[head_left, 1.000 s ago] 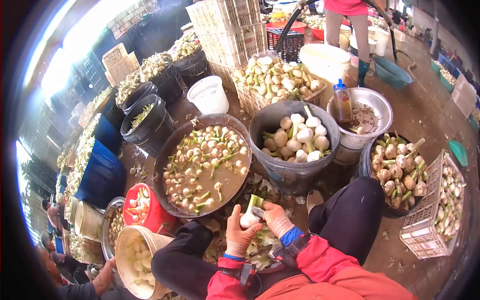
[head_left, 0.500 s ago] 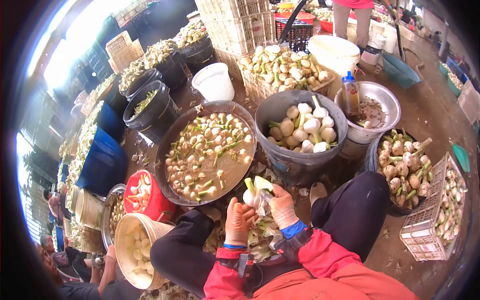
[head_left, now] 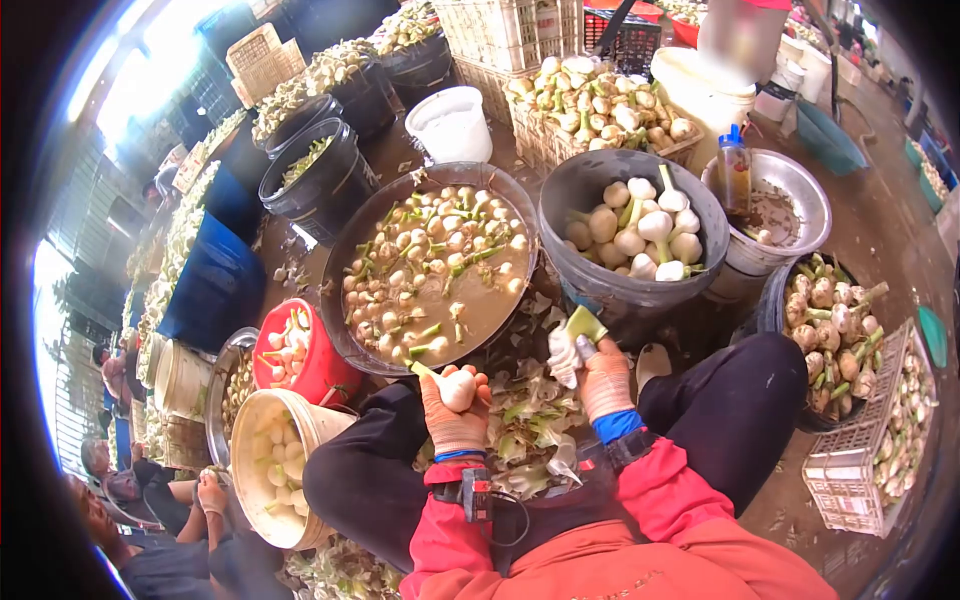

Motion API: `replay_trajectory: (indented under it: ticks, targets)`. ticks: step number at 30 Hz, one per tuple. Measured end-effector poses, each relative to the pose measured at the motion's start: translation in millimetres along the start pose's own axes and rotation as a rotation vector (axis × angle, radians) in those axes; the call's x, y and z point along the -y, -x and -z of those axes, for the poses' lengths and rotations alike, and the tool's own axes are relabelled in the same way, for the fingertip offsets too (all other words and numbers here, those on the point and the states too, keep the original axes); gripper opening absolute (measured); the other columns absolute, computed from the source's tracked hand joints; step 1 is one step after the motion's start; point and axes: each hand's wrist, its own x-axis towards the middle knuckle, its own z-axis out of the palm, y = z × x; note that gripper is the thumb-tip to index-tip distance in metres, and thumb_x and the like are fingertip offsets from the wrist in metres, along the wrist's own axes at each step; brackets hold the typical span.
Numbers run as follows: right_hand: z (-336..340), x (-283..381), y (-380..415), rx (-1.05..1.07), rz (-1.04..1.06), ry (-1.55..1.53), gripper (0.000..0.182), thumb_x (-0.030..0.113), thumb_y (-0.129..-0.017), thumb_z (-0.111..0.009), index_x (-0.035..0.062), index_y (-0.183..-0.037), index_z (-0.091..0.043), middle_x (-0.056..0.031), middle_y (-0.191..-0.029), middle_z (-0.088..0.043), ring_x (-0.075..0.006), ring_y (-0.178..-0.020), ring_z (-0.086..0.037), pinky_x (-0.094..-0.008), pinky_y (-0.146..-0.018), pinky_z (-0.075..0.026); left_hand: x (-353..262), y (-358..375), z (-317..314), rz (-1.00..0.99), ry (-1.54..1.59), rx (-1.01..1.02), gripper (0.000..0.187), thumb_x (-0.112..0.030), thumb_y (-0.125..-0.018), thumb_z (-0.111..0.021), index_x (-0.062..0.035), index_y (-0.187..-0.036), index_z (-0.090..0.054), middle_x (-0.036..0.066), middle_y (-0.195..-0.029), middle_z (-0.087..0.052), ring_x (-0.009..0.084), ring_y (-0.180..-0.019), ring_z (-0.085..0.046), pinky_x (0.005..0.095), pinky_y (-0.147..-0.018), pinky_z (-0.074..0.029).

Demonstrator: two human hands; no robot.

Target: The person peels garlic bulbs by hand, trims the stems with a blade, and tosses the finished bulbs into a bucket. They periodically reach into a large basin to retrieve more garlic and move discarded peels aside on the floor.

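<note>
My left hand (head_left: 452, 415), in an orange glove, holds a peeled white onion bulb (head_left: 458, 389) with a short green stem pointing left. A little to its right, my right hand (head_left: 600, 375) grips a strip of peeled onion skin and green top (head_left: 572, 340), and a knife may be in it too. Both hands hover over a pile of green and white peelings (head_left: 530, 425) between my knees. Just beyond them sits a wide basin of muddy water (head_left: 350, 250) full of onions. A grey tub (head_left: 590, 180) to its right holds clean white bulbs.
A red bucket (head_left: 322, 368) and a cream bucket (head_left: 300, 520) with peeled onions stand at my left. On the right are a dark tub of unpeeled onions (head_left: 830, 330) and a white crate (head_left: 850, 480). A metal bowl with a bottle (head_left: 735, 170) is behind. Other people crouch at lower left.
The hands have come apart: the left lowered with the bulb, now bare of its outer skin, and the right pulled the skin and top away to the right. The view shifted slightly down.
</note>
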Motion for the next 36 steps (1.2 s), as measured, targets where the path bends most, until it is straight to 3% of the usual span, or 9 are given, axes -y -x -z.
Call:
replay_trajectory:
  ticks: [4,8,11,19,22,27,30,32,36]
  targets:
    - [2.3,-1.3,11.5,0.119,-0.241,0.414,0.026,0.007,-0.088,-0.056,-0.0008,-0.112,-0.058,-0.0061,-0.097,-0.064,-0.0163,-0.084,-0.061,-0.0292,-0.074,-0.050,-1.6,-3.6,0.8,0.104,0.105,0.045,0.044,-0.050,-0.087,-0.050,-0.0082,-0.097,-0.059,0.012,-0.090,-0.064,0.0284,-0.075,-0.062,0.0357,-0.061,-0.054]
    - [-2.9,-20.5,36.0,0.676,0.203,1.391,0.038,0.011,-0.075,-0.061,0.0134,-0.113,-0.062,-0.0124,-0.112,-0.062,-0.0241,-0.104,-0.058,-0.0282,-0.091,-0.044,4.0,-5.6,2.4,0.109,0.055,-0.031,0.047,-0.052,-0.088,-0.047,-0.0079,-0.098,-0.059,0.011,-0.091,-0.065,0.0276,-0.075,-0.063,0.0359,-0.060,-0.054]
    - [-25.6,-5.7,43.8,0.721,-0.405,1.229,0.044,0.004,-0.072,-0.051,0.0154,-0.114,-0.061,-0.0141,-0.111,-0.062,-0.0260,-0.101,-0.059,-0.0300,-0.088,-0.045,11.9,-17.6,1.3,0.125,0.021,-0.123,0.052,-0.055,-0.088,-0.045,-0.0059,-0.099,-0.057,0.013,-0.090,-0.062,0.0299,-0.078,-0.060,0.0363,-0.063,-0.053]
    - [-18.2,-29.9,45.2,0.770,-0.187,1.145,0.030,0.018,-0.079,-0.057,0.0112,-0.108,-0.062,-0.0174,-0.097,-0.064,-0.0315,-0.087,-0.061,-0.0350,-0.077,-0.049,31.7,-31.8,-117.7,0.261,-0.382,0.588,0.071,-0.049,-0.087,-0.055,-0.0108,-0.139,-0.025,0.015,-0.138,-0.033,0.0306,-0.109,-0.048,0.0442,-0.087,-0.045]
    - [-11.8,-40.8,39.9,0.723,-0.095,1.036,0.035,0.013,-0.076,-0.054,0.0117,-0.110,-0.062,-0.0163,-0.100,-0.064,-0.0284,-0.092,-0.062,-0.0323,-0.081,-0.047,19.8,-92.3,-105.8,0.150,-0.613,0.377,0.073,-0.048,-0.088,-0.052,-0.0152,-0.144,-0.018,0.017,-0.145,-0.023,0.0331,-0.113,-0.048,0.0437,-0.082,-0.048]
    - [-22.9,-31.5,29.2,0.589,-0.439,1.045,0.040,0.012,-0.076,-0.054,0.0178,-0.115,-0.060,-0.0131,-0.097,-0.065,-0.0246,-0.084,-0.062,-0.0320,-0.076,-0.048,-9.8,-228.9,15.0,0.159,-0.684,-0.357,0.054,-0.042,-0.082,-0.062,-0.0187,-0.124,-0.037,0.011,-0.123,-0.044,0.0385,-0.094,-0.057,0.0411,-0.055,-0.050]
    - [-29.7,-26.2,20.4,0.570,-0.559,1.053,0.040,0.017,-0.078,-0.055,0.0182,-0.118,-0.058,-0.0114,-0.110,-0.063,-0.0285,-0.099,-0.060,-0.0340,-0.085,-0.046,-15.5,-257.9,49.8,0.263,-0.937,-0.326,0.056,-0.045,-0.081,-0.062,-0.0168,-0.124,-0.040,0.011,-0.124,-0.043,0.0362,-0.087,-0.058,0.0391,-0.054,-0.049]
    - [-19.3,-45.8,21.9,0.519,-0.337,0.960,0.043,0.010,-0.076,-0.050,0.0192,-0.117,-0.059,-0.0087,-0.070,-0.062,-0.0160,-0.055,-0.055,-0.0295,-0.053,-0.045,-4.8,-264.0,57.4,0.353,-1.085,-0.312,0.056,-0.049,-0.081,-0.061,-0.0157,-0.122,-0.043,0.011,-0.119,-0.046,0.0314,-0.078,-0.057,0.0361,-0.053,-0.049]
    - [-23.2,-37.8,18.9,0.480,-0.409,0.952,0.042,0.011,-0.076,-0.051,0.0191,-0.117,-0.059,-0.0088,-0.073,-0.063,-0.0164,-0.057,-0.056,-0.0296,-0.055,-0.046,7.5,-232.8,6.3,0.467,-1.496,-0.052,0.058,-0.059,-0.078,-0.060,-0.0144,-0.115,-0.052,0.009,-0.093,-0.055,0.0171,-0.054,-0.049,0.0285,-0.048,-0.045]
